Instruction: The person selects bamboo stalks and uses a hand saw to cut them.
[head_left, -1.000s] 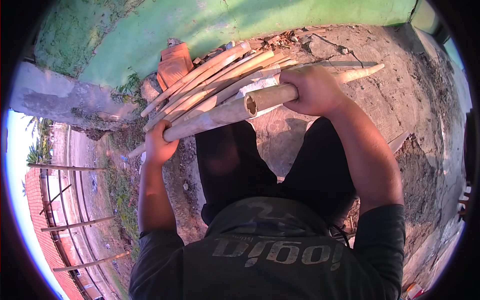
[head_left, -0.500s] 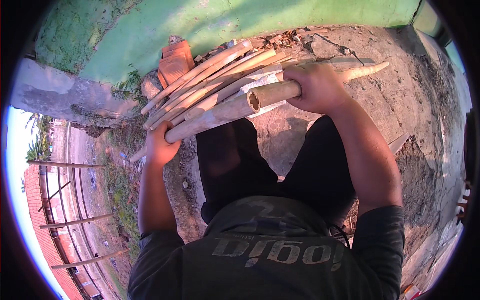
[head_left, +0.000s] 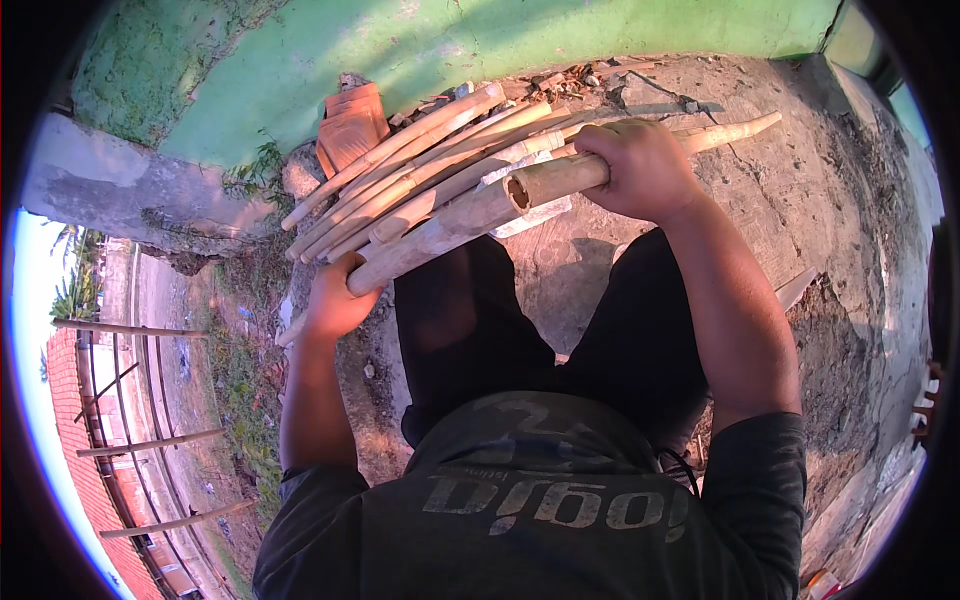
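My left hand [head_left: 340, 297] is closed around a pale bamboo pole [head_left: 425, 243], near its left end. A thinner tip sticks out below that hand. My right hand [head_left: 645, 168] grips a second bamboo pole [head_left: 560, 180], whose hollow round end meets the left pole above my knees. Whether one fits into the other or they only overlap, I cannot tell. The right pole tapers past my fist toward the far right. Just beyond both hands lies a pile of split and round bamboo pieces [head_left: 410, 175], with a whitish block [head_left: 535, 218] partly hidden under the poles.
Orange roof tiles [head_left: 350, 125] lean by the green wall [head_left: 500, 35] behind the pile. Rubble [head_left: 575, 80] lies along the wall's foot. Cracked concrete [head_left: 800, 180] spreads to the right, with a flat pointed piece [head_left: 797, 288] beside my right forearm. A bamboo fence [head_left: 150, 442] stands far left.
My left hand and its pole have shifted slightly right and down. The hollow end has moved a little right and up, along with my right hand.
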